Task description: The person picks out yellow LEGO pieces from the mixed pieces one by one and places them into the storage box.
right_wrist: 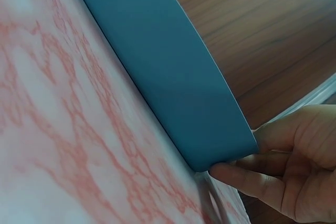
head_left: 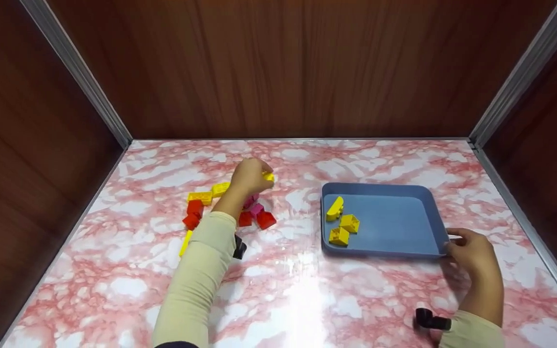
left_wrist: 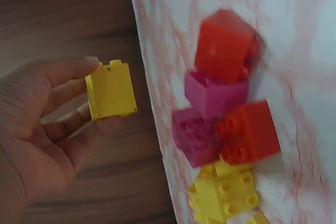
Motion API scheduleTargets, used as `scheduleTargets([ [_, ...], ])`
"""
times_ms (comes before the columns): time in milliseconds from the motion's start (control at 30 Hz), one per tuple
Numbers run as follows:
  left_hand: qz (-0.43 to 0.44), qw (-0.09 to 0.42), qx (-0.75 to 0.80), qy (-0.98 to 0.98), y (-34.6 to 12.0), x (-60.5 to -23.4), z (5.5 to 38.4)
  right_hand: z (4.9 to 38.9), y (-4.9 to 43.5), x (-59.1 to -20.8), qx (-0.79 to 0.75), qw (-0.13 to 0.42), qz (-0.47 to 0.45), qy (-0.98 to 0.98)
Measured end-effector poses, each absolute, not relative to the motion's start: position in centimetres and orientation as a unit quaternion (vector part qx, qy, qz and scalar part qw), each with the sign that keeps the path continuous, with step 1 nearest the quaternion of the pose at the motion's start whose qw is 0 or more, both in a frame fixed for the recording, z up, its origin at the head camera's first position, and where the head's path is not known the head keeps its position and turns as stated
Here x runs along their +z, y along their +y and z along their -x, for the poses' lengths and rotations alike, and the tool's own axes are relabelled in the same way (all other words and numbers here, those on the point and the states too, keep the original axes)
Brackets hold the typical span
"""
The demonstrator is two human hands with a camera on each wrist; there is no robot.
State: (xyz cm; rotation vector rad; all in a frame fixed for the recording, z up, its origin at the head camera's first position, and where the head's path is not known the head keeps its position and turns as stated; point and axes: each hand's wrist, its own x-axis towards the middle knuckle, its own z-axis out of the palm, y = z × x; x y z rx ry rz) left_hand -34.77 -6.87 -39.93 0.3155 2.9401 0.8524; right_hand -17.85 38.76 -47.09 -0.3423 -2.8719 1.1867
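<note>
My left hand (head_left: pixel 249 176) pinches a yellow toy block (left_wrist: pixel 112 91) between thumb and fingertips; in the left wrist view it appears raised off the tabletop. Near that hand lie pink blocks (left_wrist: pixel 216 94), red blocks (left_wrist: pixel 257 134) and more yellow blocks (left_wrist: pixel 226 195). My right hand (head_left: pixel 473 251) grips the near right corner of a blue-grey tray (head_left: pixel 387 253). In the right wrist view, the thumb lies against the outside of the tray wall (right_wrist: pixel 173 72), with the fingers round the corner. Several yellow blocks (head_left: pixel 349 223) sit at the tray's left end.
Further red blocks (head_left: pixel 195 208) and yellow blocks (head_left: pixel 200 197) lie left of the left arm, which partly covers the pile. The tabletop (head_left: pixel 278 290) has a red-and-white marble pattern. Brown wood-grain panels (head_left: pixel 302 67) enclose it at the back and both sides.
</note>
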Motion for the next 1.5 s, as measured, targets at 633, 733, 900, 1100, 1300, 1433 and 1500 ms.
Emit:
scheduleTargets([
  [633,-0.14,0.015,0.302,0.943,-3.1,-40.4,29.8,17.9,39.0,-47.2,0.39,0.002,0.113,-0.914],
  [733,-0.163,0.013,0.295,0.941,-2.3,-40.8,29.2,17.9,39.0,-47.2,0.389,0.0,0.113,-0.914],
  [900,-0.195,0.022,0.281,0.94,-0.7,-41.2,27.9,17.9,39.0,-47.3,0.377,0.005,0.111,-0.92],
  [1100,-0.22,0.039,0.251,0.942,1.6,-41.4,26.7,17.8,38.9,-47.2,0.38,0.005,0.106,-0.919],
  [1300,-0.261,0.031,0.216,0.94,3.6,-41.6,25.7,17.8,38.9,-47.1,0.38,0.0,0.107,-0.919],
  [1433,-0.278,0.035,0.199,0.939,4.7,-41.5,25.0,17.8,38.9,-47.1,0.38,-0.001,0.109,-0.919],
  [1500,-0.291,0.03,0.186,0.938,5.3,-41.5,24.8,17.7,38.9,-47.1,0.38,0.0,0.108,-0.919],
])
